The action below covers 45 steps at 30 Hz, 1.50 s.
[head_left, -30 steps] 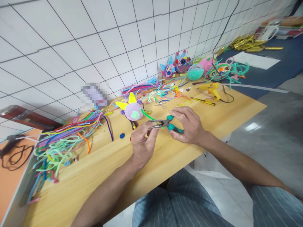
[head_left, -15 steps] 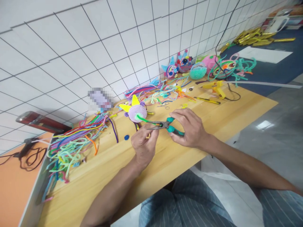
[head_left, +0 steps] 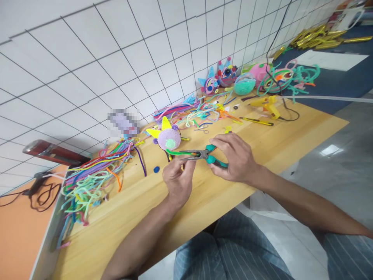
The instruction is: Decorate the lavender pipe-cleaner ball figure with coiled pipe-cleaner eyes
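My right hand (head_left: 234, 157) is closed round the teal handles of a pair of long-nose pliers (head_left: 201, 154), whose jaws point left. My left hand (head_left: 177, 179) is pinched just under the jaws, its fingers closed on a green pipe cleaner (head_left: 173, 152) that runs left from the jaws. Just behind the pliers a purple pipe-cleaner figure (head_left: 167, 137) with yellow spikes and a green spiral stands on the wooden table (head_left: 131, 210). A small blue button (head_left: 156, 169) lies left of my left hand.
A heap of coloured pipe cleaners (head_left: 93, 175) spreads over the table's left side, more lie at the back near several finished figures (head_left: 224, 76). A yellow glue gun (head_left: 266, 104) and a yellow knife (head_left: 256, 121) lie at the back right. A tiled wall rises behind.
Both hands have stayed together over the table with the pliers. The green pipe cleaner's free end has shifted a little between frames. The camera has drifted, so the scene slid to the right.
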Each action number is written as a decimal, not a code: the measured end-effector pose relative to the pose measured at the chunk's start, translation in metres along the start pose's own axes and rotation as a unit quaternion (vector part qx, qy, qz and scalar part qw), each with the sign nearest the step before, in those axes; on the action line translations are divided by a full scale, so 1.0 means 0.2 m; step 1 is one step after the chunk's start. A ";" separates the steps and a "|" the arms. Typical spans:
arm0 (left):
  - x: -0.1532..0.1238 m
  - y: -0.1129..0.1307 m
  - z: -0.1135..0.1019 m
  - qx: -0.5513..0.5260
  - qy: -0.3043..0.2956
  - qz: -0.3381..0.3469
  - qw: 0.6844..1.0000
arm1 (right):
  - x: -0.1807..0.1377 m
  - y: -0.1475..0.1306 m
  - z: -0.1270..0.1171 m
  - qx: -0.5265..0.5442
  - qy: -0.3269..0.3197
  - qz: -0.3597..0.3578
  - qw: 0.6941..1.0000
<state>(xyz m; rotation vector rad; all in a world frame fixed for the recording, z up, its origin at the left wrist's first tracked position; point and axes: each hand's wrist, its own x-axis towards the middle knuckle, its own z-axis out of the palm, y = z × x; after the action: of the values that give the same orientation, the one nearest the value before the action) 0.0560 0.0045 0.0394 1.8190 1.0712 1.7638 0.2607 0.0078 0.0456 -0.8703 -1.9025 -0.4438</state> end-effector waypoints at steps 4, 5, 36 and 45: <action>0.00 0.01 0.00 -0.017 -0.007 -0.020 1.000 | 0.01 0.00 0.00 0.000 -0.004 -0.001 1.000; 0.00 0.02 0.00 -0.019 -0.007 -0.017 1.000 | 0.01 0.00 0.00 0.000 -0.007 -0.001 1.000; -0.02 0.03 -0.03 0.024 -0.022 0.019 0.999 | 0.04 0.03 -0.07 0.004 -0.039 -0.038 0.998; 0.00 0.02 -0.03 -0.002 -0.078 -0.021 0.997 | 0.03 0.05 -0.08 -0.017 -0.069 -0.061 0.996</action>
<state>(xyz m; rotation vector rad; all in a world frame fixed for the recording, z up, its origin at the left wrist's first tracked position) 0.0520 0.0008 0.0432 1.8823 1.0354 1.5702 0.2774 0.0063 0.0577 -0.8295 -2.0887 -0.5017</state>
